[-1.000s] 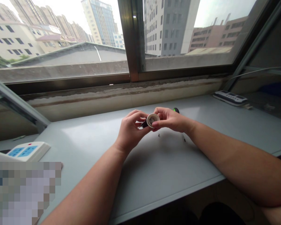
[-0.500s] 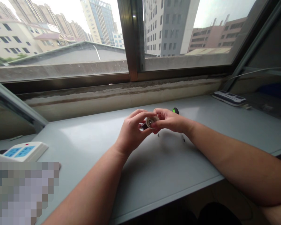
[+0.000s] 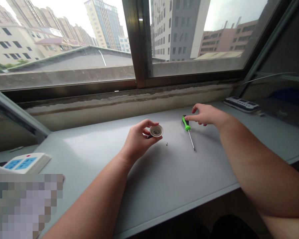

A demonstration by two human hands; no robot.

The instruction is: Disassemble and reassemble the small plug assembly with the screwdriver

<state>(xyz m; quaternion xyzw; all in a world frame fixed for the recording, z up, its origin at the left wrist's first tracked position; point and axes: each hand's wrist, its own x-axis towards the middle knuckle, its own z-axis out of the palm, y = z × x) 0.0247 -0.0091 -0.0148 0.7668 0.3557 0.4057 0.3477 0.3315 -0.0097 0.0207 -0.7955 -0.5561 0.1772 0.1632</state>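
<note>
My left hand [image 3: 139, 139] is closed around a white lamp holder [image 3: 156, 130], its round hollow mouth turned up toward me with small metal parts inside. A dark piece shows beside it between my fingers; what it is I cannot make out. To the right, my right hand [image 3: 205, 115] reaches over the handle of a screwdriver [image 3: 186, 123] with thumb and forefinger apart. The black and green handle points away from me and the metal shaft lies toward me on the table. One fingertip overlaps the handle; whether it touches I cannot tell. A tiny screw [image 3: 166, 144] rests on the table between the hands.
The grey table [image 3: 94, 186] runs up to the wall under a window. At the left stands a white power strip [image 3: 27, 162] with blue sockets, beside a blurred-out patch. Another power strip [image 3: 241, 104] lies at the back right. Metal frame bars slope at both sides.
My right hand has left the lamp holder and moved right to the screwdriver, its fingers now apart. My left hand still holds the lamp holder, its mouth now tipped further upward.
</note>
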